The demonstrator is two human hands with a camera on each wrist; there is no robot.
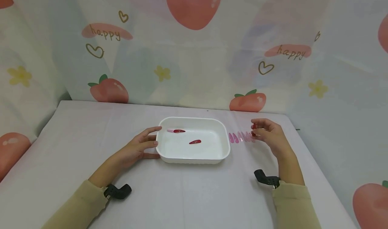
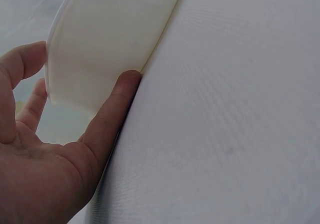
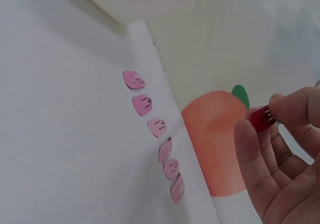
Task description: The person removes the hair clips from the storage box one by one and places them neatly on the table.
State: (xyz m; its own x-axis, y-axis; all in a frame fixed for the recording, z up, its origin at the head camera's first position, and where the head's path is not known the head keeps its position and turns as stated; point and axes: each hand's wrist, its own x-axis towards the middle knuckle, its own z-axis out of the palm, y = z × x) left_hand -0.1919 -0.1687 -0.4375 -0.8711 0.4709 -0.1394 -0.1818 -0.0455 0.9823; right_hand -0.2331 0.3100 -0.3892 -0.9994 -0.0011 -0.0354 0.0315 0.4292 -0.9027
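Note:
In the head view a white tray (image 1: 194,151) stands on the table. Two red snap hair clips (image 1: 195,141) lie inside it, a pale pink one (image 1: 170,131) at the end of the farther. My left hand (image 1: 136,146) touches the tray's left end with fingers spread along the rim; in the left wrist view the thumb (image 2: 117,102) lies low against the outer wall. To the right of the tray my right hand (image 1: 272,136) pinches a red hair clip (image 3: 262,118) between thumb and fingers, above the table. Near it lies a row of several pink hair clips (image 3: 142,105).
A white cloth (image 1: 182,195) covers the table. Behind it and at both sides hangs a curtain (image 1: 194,67) printed with fruit, hearts and lettering. The pink row runs from the tray's right end toward the table's right edge.

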